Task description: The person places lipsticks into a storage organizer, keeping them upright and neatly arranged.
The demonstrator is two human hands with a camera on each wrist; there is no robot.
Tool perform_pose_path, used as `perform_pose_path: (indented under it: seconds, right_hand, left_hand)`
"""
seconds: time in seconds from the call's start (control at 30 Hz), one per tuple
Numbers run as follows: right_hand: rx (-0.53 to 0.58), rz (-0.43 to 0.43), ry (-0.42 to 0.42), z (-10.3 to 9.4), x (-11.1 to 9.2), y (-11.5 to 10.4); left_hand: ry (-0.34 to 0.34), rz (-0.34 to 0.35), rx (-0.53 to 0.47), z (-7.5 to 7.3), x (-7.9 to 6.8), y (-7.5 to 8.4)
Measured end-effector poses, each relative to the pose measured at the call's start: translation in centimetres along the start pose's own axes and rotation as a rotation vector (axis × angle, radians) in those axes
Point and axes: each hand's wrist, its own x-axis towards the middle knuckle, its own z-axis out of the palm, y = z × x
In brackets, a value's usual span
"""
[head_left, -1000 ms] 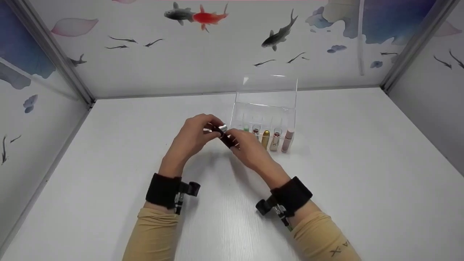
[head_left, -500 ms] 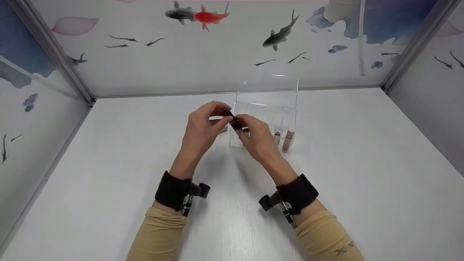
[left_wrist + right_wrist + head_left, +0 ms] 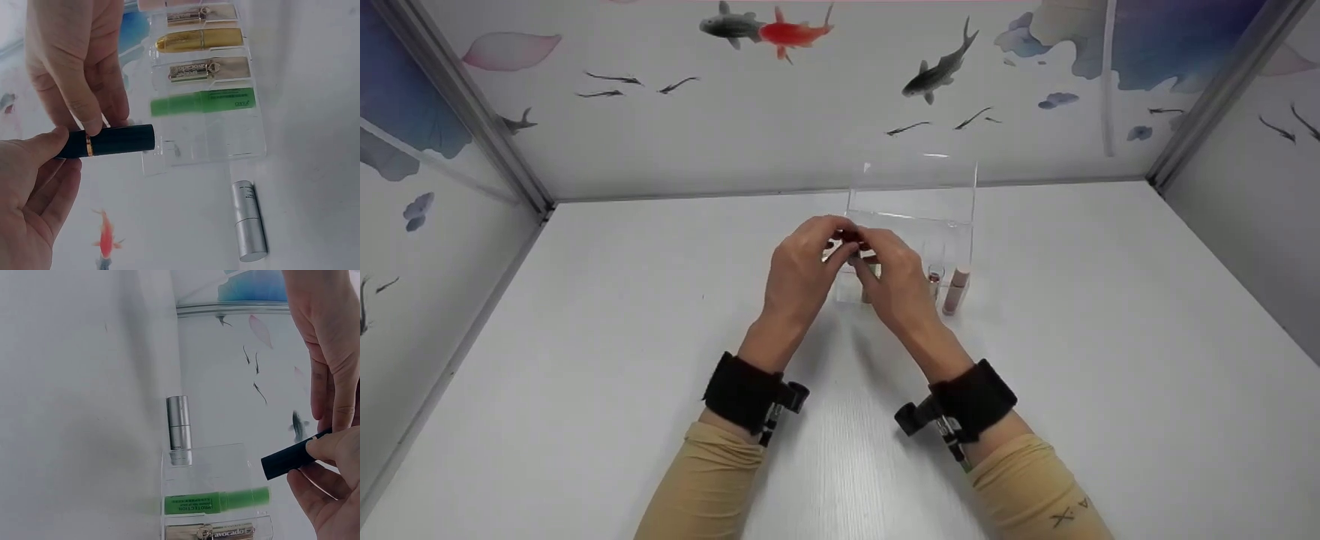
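A dark lipstick tube (image 3: pixel 124 139) with a gold band is held between both hands, raised above the table. My left hand (image 3: pixel 799 270) pinches one end between thumb and fingers. My right hand (image 3: pixel 896 281) grips the other part, its fingertips near the gold band in the left wrist view. The tube looks closed. Fingers mostly hide it in the head view. Just beyond the hands sits a clear lipstick box (image 3: pixel 911 217) with its lid raised. In its slots are a green tube (image 3: pixel 202 103), a gold bullet-shaped lipstick (image 3: pixel 199 40) and ornate gold-cased lipsticks (image 3: pixel 208 70).
A silver tube (image 3: pixel 248 219) lies on the white table beside the box's slot at the green tube's end. A pink tube (image 3: pixel 957 291) stands in the box's right end. A printed panel (image 3: pixel 825 112) with fish rises behind the table.
Both hands have moved away from me and rightward with the dark tube, over the box's left part. The left hand has come closer to the right. The silver tube is now hidden in the head view.
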Motion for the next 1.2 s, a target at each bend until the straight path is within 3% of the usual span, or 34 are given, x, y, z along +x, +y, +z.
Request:
perform_pose_path:
  seconds: [0.27,0.53,0.93,1.2]
  right_hand:
    - [-0.020,0.010,0.014,0.1,0.1,0.5]
    - [-0.039,0.033,-0.005,0.1,0.2,0.6]
    - [-0.193,0.062,-0.033,0.2,-0.1,0.9]
    - [-0.228,0.059,-0.053,0.4,-0.2,1.2]
  left_hand:
    - [0.006,0.001,0.048,1.5,-0.1,-0.6]
    - [-0.003,-0.034,0.038,1.8,-0.2,-1.0]
    - [-0.049,-0.073,0.036,2.4,-0.4,-1.7]
    - [-0.085,-0.110,0.053,2.8,-0.6,-1.8]
